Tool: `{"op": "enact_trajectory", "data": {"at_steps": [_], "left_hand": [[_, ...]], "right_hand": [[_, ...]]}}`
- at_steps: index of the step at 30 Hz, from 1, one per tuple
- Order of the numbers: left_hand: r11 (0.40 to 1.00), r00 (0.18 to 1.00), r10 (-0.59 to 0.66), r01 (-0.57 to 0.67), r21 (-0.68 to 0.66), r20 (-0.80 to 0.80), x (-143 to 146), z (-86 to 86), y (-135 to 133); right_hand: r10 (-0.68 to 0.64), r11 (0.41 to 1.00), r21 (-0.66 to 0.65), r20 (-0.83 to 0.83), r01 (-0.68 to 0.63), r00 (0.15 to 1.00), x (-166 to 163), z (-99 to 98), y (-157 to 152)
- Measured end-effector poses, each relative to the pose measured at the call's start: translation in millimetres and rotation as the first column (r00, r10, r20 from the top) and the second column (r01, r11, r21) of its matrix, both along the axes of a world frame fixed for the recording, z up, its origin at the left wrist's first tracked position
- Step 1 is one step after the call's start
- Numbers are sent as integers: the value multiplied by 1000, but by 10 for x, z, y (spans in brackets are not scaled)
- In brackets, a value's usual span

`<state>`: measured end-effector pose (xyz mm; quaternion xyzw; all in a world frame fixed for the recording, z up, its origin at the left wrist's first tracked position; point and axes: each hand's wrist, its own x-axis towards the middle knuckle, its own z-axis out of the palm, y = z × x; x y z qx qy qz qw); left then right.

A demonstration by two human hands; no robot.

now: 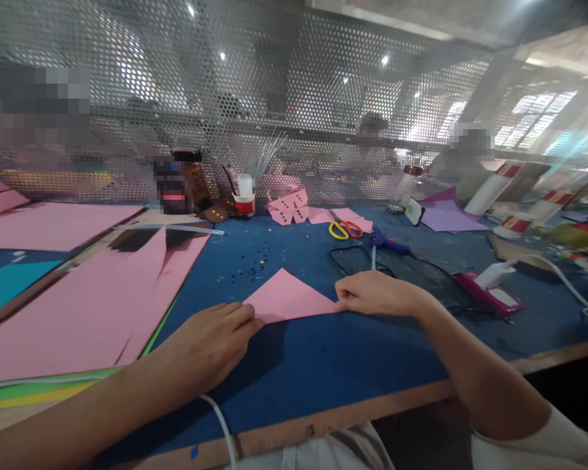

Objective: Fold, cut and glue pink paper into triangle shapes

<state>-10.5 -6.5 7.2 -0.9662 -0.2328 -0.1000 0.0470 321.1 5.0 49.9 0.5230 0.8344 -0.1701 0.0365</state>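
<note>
A sheet of pink paper (289,297), folded into a triangle with its point facing away from me, lies on the blue table top. My left hand (228,339) is at its left corner, fingers together and closed on the edge, the fingertips partly hidden. At the right corner, my right hand (367,294) pinches the paper between thumb and curled fingers. Beyond the triangle are scattered small black bits (247,269). Yellow-and-red-handled scissors (343,228) and a blue glue gun (389,243) lie past my right hand.
Large pink sheets (78,307) are stacked at the left. Dotted pink paper cutouts (289,207) and a red-and-white cup (245,203) stand at the back before a perforated metal screen (298,98). A magenta power strip (490,294) with cords lies at right. People sit behind the screen.
</note>
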Motion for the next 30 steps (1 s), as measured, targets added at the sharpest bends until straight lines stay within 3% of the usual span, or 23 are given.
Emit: {"op": "enact_trajectory", "data": {"at_steps": [19,21,24,27,30], "left_hand": [[999,999,3,-5,-35,-53,-25,-67,47],[1000,998,-2,0,-26,-62,-23,-65,48],[1000,998,11,-13,-26,-65,-11,-50,44],[1000,997,18,-19,-14,-71,2,-35,36],[1000,996,19,-18,14,-82,10,-35,32]], "right_hand": [[-6,1000,-5,80,6,997,139,67,4],[-65,996,70,51,61,997,142,86,-9],[-112,926,343,-145,156,983,30,80,-53],[133,824,564,-279,50,951,-204,0,-136],[394,787,568,-163,-241,905,-438,-128,-233]]}}
